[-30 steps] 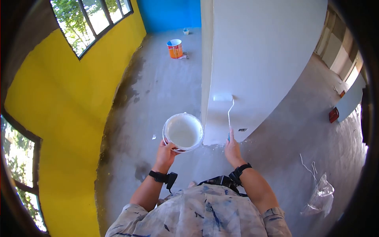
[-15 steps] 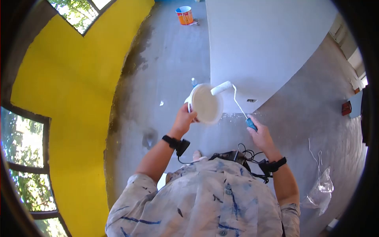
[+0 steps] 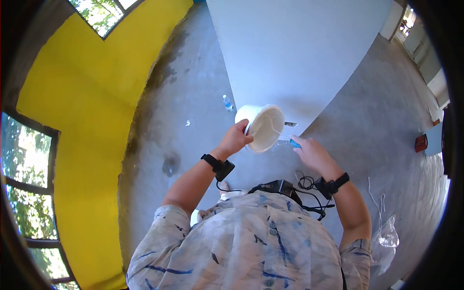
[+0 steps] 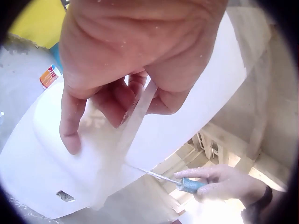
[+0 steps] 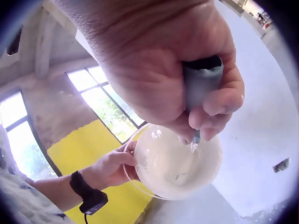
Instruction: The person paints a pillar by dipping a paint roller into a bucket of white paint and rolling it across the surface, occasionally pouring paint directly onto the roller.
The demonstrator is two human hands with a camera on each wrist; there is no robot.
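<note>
— While the left hand (image 3: 236, 137) grips the rim of the tilted white plastic paint bucket (image 3: 265, 126), just before the white painted wall (image 3: 299, 58), how best to load?

— Right hand (image 3: 311, 153) clenches the blue-handled paint roller (image 3: 295, 143), its shaft reaching into the bucket — I'd roll slowly and keep the tilt shallow.

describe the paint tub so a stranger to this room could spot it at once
Find the big white wall rising from the concrete floor. Near its foot, the left hand grips the rim of a round white tub, tipped toward the right hand and its blue roller handle. It is held in the air and creamy inside, unlike the small clear bottle on the floor.
</note>
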